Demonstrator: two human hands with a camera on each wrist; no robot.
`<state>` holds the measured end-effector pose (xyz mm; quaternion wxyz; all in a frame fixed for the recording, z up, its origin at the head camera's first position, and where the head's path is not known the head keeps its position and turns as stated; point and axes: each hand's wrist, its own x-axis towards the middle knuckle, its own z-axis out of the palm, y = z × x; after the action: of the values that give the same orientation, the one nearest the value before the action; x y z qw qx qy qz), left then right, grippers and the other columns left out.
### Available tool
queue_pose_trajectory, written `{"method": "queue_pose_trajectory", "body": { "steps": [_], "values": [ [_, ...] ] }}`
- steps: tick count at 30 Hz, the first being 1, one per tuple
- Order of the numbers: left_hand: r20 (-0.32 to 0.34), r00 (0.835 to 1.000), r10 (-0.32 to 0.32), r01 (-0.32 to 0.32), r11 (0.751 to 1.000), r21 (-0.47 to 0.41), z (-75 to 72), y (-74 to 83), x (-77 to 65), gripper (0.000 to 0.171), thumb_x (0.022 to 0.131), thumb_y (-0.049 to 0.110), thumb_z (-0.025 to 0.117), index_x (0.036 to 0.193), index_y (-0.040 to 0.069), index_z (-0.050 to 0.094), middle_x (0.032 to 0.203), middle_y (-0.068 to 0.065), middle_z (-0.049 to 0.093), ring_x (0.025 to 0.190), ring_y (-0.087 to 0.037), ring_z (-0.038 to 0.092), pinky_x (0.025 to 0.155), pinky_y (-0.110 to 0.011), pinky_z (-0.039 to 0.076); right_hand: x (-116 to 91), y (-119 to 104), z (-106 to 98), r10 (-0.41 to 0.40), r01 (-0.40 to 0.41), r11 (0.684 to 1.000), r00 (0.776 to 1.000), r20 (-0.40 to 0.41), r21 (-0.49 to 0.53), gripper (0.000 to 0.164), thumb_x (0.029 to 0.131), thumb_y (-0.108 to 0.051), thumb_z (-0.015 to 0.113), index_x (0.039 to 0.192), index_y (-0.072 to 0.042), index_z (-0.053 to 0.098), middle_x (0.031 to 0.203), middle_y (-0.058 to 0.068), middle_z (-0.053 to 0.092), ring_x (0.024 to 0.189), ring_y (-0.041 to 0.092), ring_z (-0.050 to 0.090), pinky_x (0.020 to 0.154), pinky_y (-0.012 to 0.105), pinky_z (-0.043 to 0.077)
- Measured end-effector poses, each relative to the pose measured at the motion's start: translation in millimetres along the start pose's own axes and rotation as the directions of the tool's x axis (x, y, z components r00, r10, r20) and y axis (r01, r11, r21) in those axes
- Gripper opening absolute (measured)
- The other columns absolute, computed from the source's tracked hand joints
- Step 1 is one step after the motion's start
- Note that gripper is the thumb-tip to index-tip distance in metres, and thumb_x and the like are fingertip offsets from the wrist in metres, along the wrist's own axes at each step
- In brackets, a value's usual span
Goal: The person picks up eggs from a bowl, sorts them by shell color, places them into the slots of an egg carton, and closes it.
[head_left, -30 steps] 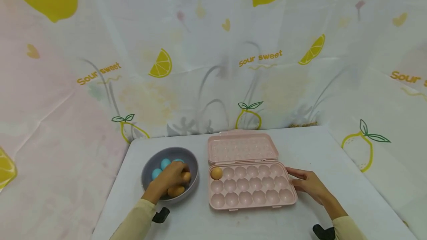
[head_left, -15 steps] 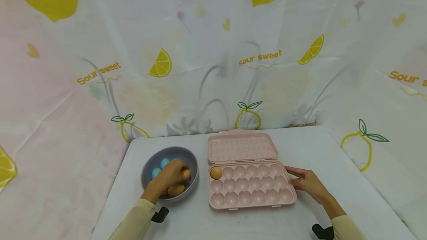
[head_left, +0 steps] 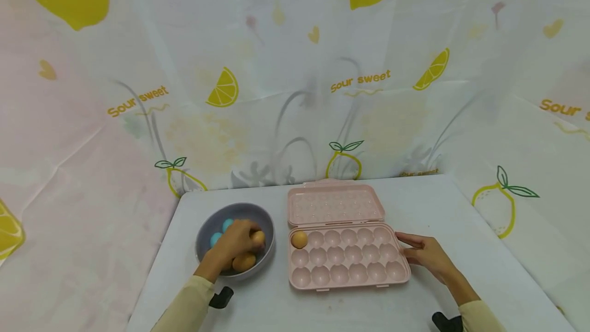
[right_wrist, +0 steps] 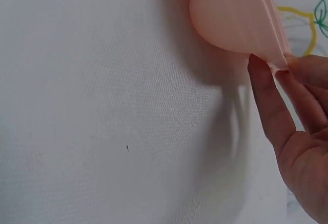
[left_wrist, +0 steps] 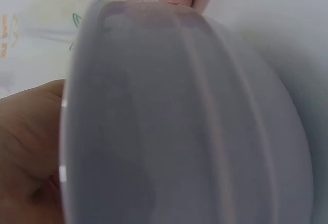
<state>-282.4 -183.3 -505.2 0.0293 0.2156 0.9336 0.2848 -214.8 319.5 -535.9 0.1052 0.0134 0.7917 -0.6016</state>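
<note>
the left arm (head_left: pixel 186 304) and the right arm (head_left: pixel 481 316) are stretched forward, sleeved in pale yellow almost to the bare wrists. the left hand (head_left: pixel 235 242) is turned back upward and lowered, its fingers bent downward; their tips are hidden, so their grip cannot be made out. the right hand (head_left: pixel 428 256) is angled inward, its thumb and fingers extended and drawn together in a pinch at the tips.

Left-wrist view close beside bowl (left_wrist: pixel 174 111)
</note>
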Motion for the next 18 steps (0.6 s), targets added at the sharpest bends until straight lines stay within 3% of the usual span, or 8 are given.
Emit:
{"method": "queue_pose_trajectory", "body": {
  "steps": [6,11,18],
  "values": [
    [-0.107,0.994,-0.029,0.026,0.999,-0.029,-4.4,0.5,3.8,0.016,0.074,0.026,0.084,0.082,0.019,0.071,0.073,0.01,0.061,0.063,-0.008,0.052,0.059,-0.027,0.046,1,1,-1,0.004,-0.004,1.0,1.0,0.003,0.012,0.058,0.089,-0.007,0.069,0.139,0.01,0.045,0.141,0.028,0.044,0.106,0.02,0.065,0.082,0.034,0.055],
    [-0.195,0.98,-0.023,0.022,1.0,-0.009,-10.9,8.9,5.3,0.036,0.075,0.028,0.085,0.102,0.007,0.074,0.093,0.0,0.069,0.078,-0.013,0.06,0.07,-0.035,0.051,-1,1,1,0.002,-0.003,1.0,1.0,0.016,0.026,0.058,0.09,-0.006,0.068,0.139,0.011,0.043,0.141,0.03,0.042,0.106,0.018,0.065,0.082,0.034,0.055],
    [-0.261,0.965,-0.004,-0.003,1.0,-0.028,-17.9,24.0,9.5,0.04,0.078,0.032,0.083,0.108,0.008,0.073,0.102,-0.004,0.069,0.09,-0.017,0.063,0.075,-0.037,0.052,-1,-1,3,-0.017,0.016,0.999,1.0,-0.024,-0.036,0.053,0.09,-0.007,0.067,0.137,0.01,0.048,0.138,0.028,0.047,0.108,0.024,0.064,0.082,0.033,0.055]
  ]
}}
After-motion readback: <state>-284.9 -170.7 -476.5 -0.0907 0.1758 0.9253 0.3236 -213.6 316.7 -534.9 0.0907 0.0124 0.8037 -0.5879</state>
